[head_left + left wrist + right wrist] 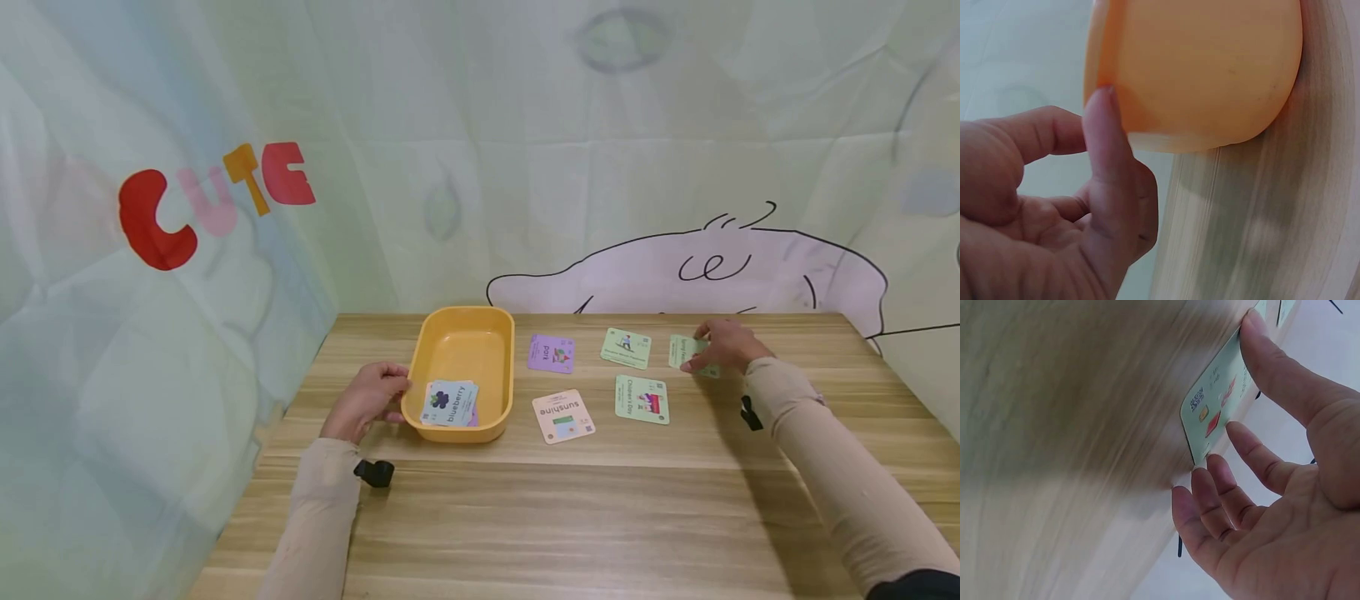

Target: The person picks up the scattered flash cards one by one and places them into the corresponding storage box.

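Cards spread on a wooden tabletop (600, 500), one hand at each end.

Left hand (365, 401), fingers loosely curled, touches the yellow tray (420, 354) holding the "blueberry" card (450, 403); at 3 o'clock lie "pork" (551, 353) and "sunshine" (563, 416); right hand (723, 344) pinches a green card (684, 352) near the far edge.

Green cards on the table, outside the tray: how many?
3. One green card lies in the far row right of the purple card; one nearer, right of the "sunshine" card; one under the right hand. The tray stack may hide more.
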The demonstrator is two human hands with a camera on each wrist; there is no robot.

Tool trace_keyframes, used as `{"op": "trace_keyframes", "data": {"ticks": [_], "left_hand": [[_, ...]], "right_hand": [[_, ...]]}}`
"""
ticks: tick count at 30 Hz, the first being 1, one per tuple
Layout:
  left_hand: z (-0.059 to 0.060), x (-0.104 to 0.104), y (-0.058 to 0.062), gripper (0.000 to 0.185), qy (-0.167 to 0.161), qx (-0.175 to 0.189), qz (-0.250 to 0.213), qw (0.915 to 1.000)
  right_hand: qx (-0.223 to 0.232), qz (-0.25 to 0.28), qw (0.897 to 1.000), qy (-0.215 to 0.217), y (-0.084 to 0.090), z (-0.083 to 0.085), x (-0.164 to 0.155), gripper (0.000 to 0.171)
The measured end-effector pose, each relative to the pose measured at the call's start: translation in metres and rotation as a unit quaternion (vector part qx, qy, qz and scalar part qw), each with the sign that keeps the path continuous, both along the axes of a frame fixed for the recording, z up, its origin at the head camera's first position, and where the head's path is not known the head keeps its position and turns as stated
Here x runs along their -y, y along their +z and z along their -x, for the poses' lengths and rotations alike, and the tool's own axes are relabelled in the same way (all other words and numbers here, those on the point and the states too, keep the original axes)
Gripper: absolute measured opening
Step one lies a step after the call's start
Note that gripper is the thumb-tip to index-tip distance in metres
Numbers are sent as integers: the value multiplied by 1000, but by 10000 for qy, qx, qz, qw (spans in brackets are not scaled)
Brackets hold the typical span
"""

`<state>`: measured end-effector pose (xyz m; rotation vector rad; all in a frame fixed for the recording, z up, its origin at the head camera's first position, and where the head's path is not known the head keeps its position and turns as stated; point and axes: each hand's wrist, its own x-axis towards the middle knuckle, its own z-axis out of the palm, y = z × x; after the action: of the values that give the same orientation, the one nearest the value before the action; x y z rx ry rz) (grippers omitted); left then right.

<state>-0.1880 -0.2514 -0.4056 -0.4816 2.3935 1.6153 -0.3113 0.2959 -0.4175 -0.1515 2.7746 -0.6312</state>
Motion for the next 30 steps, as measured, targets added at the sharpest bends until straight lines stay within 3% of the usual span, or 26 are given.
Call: {"op": "trace_keyframes", "data": {"ticks": [19, 30], "left_hand": [[-1, -1, 1, 28, 0, -43, -23, 10000], [0, -1, 0, 28, -2, -38, -13, 10000]], "right_hand": [[25, -108, 9999, 41, 2, 3, -1, 81], [41, 676, 9977, 38, -8, 2, -10, 68]]}}
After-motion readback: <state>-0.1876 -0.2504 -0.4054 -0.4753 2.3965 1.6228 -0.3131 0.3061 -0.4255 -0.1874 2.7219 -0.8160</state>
